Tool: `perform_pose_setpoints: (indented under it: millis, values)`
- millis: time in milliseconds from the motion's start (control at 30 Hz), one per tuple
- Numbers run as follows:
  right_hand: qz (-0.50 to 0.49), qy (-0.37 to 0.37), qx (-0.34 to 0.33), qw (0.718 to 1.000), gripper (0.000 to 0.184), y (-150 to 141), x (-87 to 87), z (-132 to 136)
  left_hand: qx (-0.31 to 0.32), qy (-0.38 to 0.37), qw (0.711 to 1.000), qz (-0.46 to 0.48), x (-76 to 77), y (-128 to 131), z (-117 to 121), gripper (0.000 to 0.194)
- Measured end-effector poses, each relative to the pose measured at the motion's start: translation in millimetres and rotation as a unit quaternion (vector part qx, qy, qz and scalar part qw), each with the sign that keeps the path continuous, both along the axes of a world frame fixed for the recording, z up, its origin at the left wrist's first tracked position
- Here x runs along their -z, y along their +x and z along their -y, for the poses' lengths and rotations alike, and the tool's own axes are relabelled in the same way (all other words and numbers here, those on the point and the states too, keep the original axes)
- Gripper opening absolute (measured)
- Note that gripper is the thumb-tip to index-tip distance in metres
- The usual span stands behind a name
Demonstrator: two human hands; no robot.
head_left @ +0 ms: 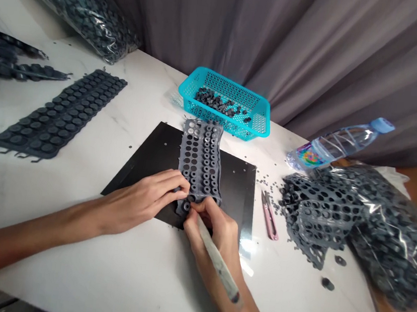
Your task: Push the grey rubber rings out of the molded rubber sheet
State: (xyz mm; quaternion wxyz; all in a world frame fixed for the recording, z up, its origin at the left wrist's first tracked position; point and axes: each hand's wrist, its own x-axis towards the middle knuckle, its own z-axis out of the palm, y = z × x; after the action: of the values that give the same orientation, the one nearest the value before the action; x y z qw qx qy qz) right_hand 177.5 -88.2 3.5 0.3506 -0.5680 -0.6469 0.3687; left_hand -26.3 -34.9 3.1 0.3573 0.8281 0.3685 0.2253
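Observation:
A grey rubber sheet (202,150) with rows of round holes and ring-shaped parts lies on a black mat (147,161). Its left rows are mostly open holes; rings fill much of its right side. My left hand (151,192) is closed at the sheet's lower left edge, with a small dark piece partly showing between the fingers. Between the fingers of my right hand (216,233) is a pale stick-like tool (218,263), its handle slanting down to the right. The tool's tip is hidden by my fingers near the sheet's bottom edge.
A turquoise basket (227,80) holding small black parts stands behind the mat. Pink-handled thread snips (269,216), punched-out sheets (323,215), a water bottle (339,144) and a bag of parts (399,240) are at right. Another sheet (62,112) and a full bag (71,2) are at left.

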Motion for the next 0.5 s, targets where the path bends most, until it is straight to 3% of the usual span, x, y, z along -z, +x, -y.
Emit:
perform_pose_setpoints:
  millis: [67, 167, 267, 500]
  values:
    - [-0.022, -0.023, 0.003, 0.999, 0.016, 2, 3.4, 0, -0.014, -0.049, 0.999, 0.008, -1.8, 0, 0, 0.02]
    - [-0.116, -0.086, 0.001, 0.99, 0.016, 8, 8.5, 1, 0.036, -0.06, 0.998, 0.009, 1.4, -7, -2, 0.025]
    - [-0.214, -0.109, 0.01, 0.971, 0.017, 12, 10.1, 3, 0.041, -0.072, 0.997, -0.006, 5.9, -15, -5, 0.026]
    - [-0.226, -0.128, 0.026, 0.965, 0.023, 10, 4.7, 5, 0.061, -0.026, 0.998, 0.005, 6.3, -15, -6, 0.025]
